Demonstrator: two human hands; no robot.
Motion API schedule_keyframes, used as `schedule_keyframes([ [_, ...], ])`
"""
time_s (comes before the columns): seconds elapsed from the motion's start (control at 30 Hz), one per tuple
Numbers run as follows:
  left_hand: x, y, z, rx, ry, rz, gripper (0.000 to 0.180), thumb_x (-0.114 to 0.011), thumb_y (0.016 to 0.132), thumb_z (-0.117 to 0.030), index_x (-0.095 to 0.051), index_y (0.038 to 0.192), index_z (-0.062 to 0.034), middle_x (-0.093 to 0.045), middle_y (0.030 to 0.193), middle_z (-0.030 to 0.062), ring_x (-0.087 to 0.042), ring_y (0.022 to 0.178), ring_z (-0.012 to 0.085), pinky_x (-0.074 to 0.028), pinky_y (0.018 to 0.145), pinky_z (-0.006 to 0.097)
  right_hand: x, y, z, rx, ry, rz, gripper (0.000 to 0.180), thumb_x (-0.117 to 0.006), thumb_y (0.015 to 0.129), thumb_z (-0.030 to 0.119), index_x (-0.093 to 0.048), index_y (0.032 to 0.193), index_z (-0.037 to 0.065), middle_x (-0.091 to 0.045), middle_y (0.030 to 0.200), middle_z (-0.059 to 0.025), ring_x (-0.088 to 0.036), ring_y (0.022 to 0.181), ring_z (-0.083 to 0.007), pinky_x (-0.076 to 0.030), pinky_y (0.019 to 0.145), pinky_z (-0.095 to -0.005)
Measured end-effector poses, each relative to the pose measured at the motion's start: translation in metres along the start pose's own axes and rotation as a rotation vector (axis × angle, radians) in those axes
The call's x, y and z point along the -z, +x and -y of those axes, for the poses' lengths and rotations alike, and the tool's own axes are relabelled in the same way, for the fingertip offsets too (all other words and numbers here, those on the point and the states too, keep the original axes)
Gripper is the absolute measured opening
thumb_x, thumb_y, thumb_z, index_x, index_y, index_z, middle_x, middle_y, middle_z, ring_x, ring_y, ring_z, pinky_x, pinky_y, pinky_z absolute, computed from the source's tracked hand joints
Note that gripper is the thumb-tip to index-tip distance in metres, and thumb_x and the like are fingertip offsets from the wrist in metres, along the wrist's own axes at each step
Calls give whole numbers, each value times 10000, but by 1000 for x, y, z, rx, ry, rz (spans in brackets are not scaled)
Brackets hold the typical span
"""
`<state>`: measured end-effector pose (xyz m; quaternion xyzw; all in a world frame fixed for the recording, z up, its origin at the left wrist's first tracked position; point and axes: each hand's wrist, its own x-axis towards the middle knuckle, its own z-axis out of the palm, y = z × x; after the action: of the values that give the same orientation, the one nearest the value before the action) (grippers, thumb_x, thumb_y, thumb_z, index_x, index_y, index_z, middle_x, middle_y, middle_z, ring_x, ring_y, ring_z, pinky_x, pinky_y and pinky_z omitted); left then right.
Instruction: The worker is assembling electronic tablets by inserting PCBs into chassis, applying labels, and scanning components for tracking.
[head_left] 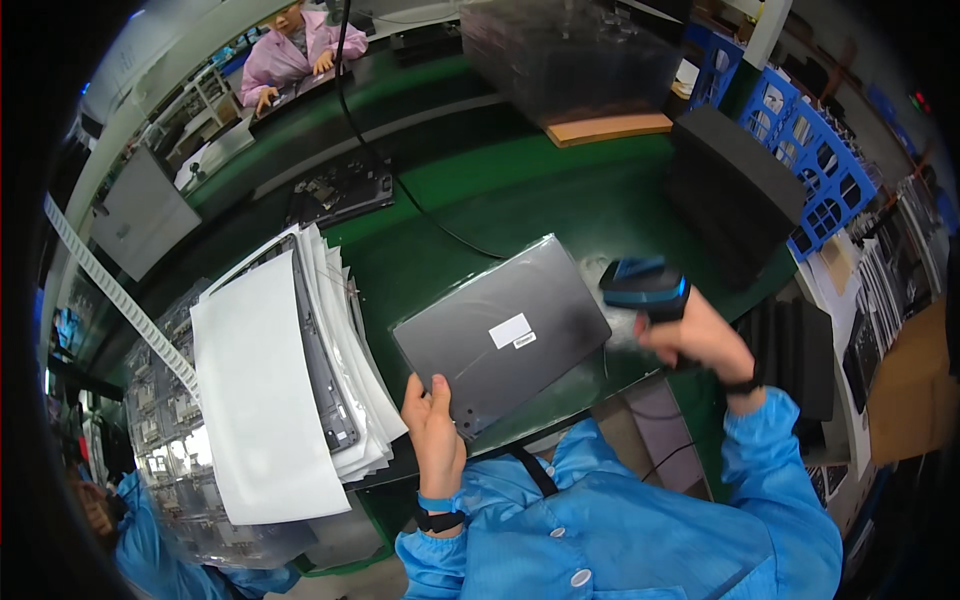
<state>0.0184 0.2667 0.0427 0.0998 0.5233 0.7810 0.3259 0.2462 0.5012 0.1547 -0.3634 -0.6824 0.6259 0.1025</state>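
My left hand (435, 420) pinches the near corner of a flat grey tablet (500, 335) sealed in clear plastic, thumb on top and fingers (416, 392) curled under its edge, so the tablet lies tilted on the green desk (450, 200) right in front of me with its white sticker (510, 330) facing up. My right hand (695, 335) is wrapped tight around the handle of a black and blue scanner (645, 282), which sits just beside the tablet's right edge. To my left a stack of white sheets (270, 390) rests on the desk, and dark foam blocks (735, 190) stand beyond the scanner.
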Motion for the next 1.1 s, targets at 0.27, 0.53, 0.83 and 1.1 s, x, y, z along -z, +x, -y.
schedule_keyframes([
  [0.27, -26, -19, -10, -165, 21, 4, 187, -515, 1050, -68, -533, 1205, 36, -647, 1137, 113, -599, 1003, 133, -479, 900, 280, -46, -41, -5, 45, -48, 204, 215, -752, 787, -7, -627, 960, 13, -640, 723, -27, -583, 536, -100, -459, 508, -283],
  [0.53, -91, -117, -88, -383, 669, -227, 310, -654, 893, -25, -649, 1199, 20, -663, 1201, 204, -652, 1070, 385, -521, 909, 390, 3, -28, -19, 199, 268, 17, 119, -725, 800, 6, -613, 838, 8, -583, 614, -30, -568, 484, -117, -451, 464, -277],
  [0.83, -137, -84, 54, -922, 1910, -135, 503, -548, 871, -129, -572, 1348, 28, -614, 1299, 265, -600, 1158, 513, -409, 1072, 609, 31, 21, -27, 239, 427, -177, 71, -690, 795, -5, -620, 813, -9, -573, 589, -50, -547, 449, -141, -450, 437, -285],
  [1.1, -84, -95, -22, -869, 1610, 84, 587, -641, 873, -213, -526, 1369, 80, -450, 1482, 297, -385, 1418, 461, -307, 1126, 631, 15, 26, -26, 167, 297, -198, 108, -672, 831, 54, -584, 876, 9, -510, 593, -19, -501, 437, -128, -413, 412, -284],
])
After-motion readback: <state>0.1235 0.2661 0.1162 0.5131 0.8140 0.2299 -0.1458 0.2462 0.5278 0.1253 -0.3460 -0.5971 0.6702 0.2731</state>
